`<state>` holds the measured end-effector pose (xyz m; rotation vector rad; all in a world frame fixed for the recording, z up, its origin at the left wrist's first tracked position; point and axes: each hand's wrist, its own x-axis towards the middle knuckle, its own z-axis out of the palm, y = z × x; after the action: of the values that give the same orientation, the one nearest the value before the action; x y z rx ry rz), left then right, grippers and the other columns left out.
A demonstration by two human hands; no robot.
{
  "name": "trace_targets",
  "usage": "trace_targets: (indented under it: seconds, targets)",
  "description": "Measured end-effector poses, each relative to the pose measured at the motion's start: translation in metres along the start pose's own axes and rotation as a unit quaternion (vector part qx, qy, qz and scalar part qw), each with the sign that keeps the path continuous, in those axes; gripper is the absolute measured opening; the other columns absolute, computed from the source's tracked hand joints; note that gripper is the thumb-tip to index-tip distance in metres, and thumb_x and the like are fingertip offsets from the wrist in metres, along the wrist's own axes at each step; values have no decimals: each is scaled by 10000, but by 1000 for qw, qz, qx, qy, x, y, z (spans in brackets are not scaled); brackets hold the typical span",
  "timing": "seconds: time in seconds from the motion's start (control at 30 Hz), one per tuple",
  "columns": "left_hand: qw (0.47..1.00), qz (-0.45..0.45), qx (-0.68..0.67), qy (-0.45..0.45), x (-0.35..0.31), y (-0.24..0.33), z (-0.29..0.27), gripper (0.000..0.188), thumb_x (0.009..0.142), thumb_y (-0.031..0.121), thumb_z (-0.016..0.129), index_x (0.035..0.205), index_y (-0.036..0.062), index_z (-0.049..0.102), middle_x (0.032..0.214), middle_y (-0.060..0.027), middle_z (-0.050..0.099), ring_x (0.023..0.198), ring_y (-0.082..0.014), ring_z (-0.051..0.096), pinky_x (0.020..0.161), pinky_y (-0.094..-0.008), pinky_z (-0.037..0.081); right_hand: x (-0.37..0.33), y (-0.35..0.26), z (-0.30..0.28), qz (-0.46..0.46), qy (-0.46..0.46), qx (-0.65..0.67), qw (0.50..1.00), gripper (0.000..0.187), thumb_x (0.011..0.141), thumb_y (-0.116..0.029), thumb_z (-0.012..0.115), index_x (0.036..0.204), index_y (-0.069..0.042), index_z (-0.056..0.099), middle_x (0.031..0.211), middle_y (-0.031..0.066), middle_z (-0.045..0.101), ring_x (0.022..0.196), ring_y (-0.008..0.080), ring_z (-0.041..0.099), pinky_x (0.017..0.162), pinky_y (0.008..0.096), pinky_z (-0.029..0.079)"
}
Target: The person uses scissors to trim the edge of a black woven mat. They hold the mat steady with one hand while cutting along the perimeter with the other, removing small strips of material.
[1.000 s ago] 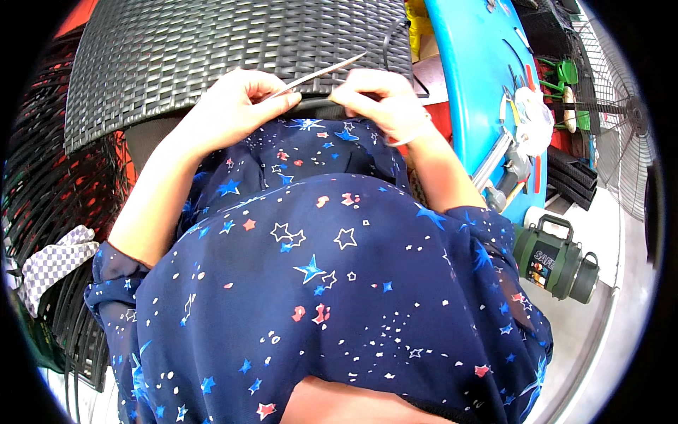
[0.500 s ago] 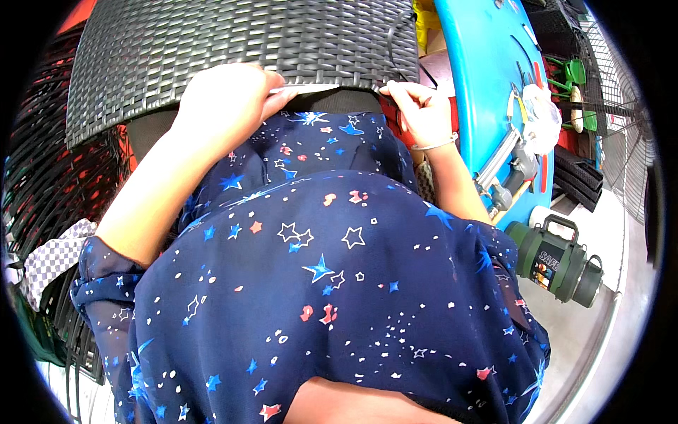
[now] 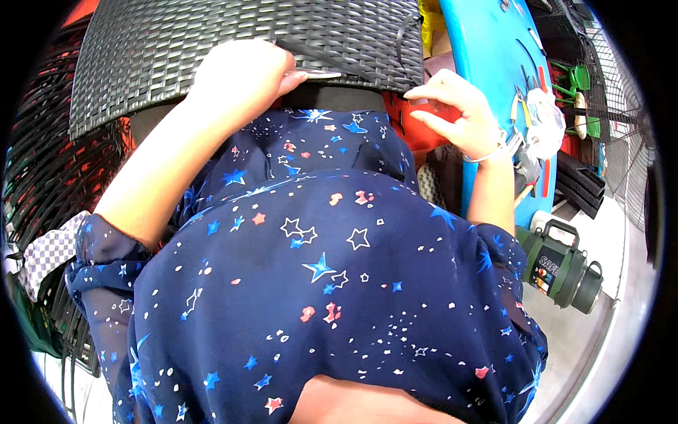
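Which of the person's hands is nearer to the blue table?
Right. The right hand overlaps the left edge of the blue table in view; the left hand, holding a thin tool, is farther left, at the black woven panel.

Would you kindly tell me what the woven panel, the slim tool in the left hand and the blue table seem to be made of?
Woven panel: probably plastic wicker, dark and glossy, since its flat strips catch bright highlights. Slim tool: likely smooth metal, judging by its silvery sheen. Blue table: perhaps plastic, smooth and evenly coloured, though painted metal is possible.
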<state>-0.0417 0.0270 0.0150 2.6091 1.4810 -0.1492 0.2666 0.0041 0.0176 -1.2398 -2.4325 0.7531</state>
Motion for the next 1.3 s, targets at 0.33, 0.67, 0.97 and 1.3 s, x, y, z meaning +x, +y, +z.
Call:
trace_targets:
  seconds: [0.33,0.67,0.97,1.3]
  targets:
    - [965,-67,-233,103,-18,-16,61,313,858,414,658,1050,173,714,885,-78,713,702,-238,673,662,-335,526,54,13,70,15,96,158,983,320,912,-266,615,1144,-47,642,1105,124,669,1019,236,636,897,305,482]
    - [950,-33,-273,145,-21,-16,71,292,847,333,690,1050,123,705,947,-70,714,708,-221,670,651,-307,524,33,29,65,197,80,361,908,182,857,-195,709,877,-15,729,783,45,692,717,80,618,703,219,488]
    - [953,-48,-264,143,-21,-17,72,297,841,348,699,1035,123,712,918,-72,713,709,-212,672,657,-304,526,23,14,88,243,155,243,926,183,837,-173,724,861,8,722,696,33,677,582,59,587,571,200,476]
    - [952,-22,-260,161,-19,-19,76,310,850,358,684,1060,132,706,979,-60,713,733,-226,676,684,-309,529,26,4,73,189,93,483,850,270,955,-113,548,1205,-27,601,780,44,659,508,96,582,479,200,460]
